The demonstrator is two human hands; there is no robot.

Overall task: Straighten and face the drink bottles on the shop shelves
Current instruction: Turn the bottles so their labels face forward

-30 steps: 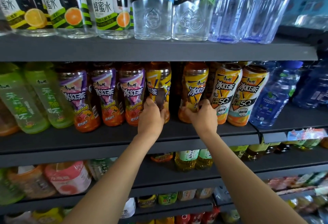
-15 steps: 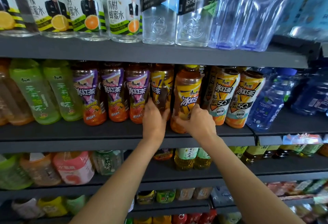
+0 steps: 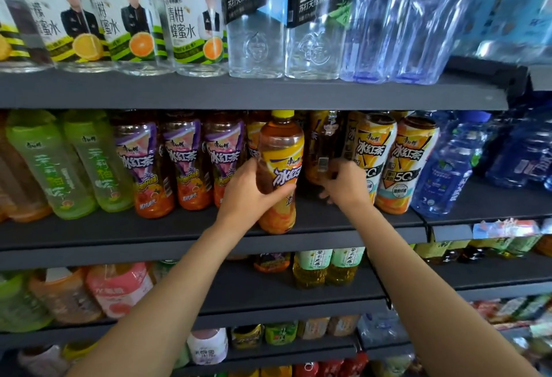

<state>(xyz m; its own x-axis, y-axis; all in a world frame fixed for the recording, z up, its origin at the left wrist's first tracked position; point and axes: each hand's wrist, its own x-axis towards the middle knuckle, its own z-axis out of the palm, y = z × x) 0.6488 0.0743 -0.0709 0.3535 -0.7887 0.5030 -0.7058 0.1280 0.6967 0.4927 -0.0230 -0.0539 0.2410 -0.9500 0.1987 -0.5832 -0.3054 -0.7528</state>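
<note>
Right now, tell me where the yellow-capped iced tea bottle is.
In the head view the yellow-capped iced tea bottle stands centre, at the middle shelf's front edge, gripped by the left hand, with purple-labelled bottles on its left.

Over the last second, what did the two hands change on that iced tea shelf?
The left hand pulled a yellow iced tea bottle forward to the shelf edge. The right hand let go of its front bottle and took a bottle further back. Neighbouring purple-label bottles stayed put.
</note>
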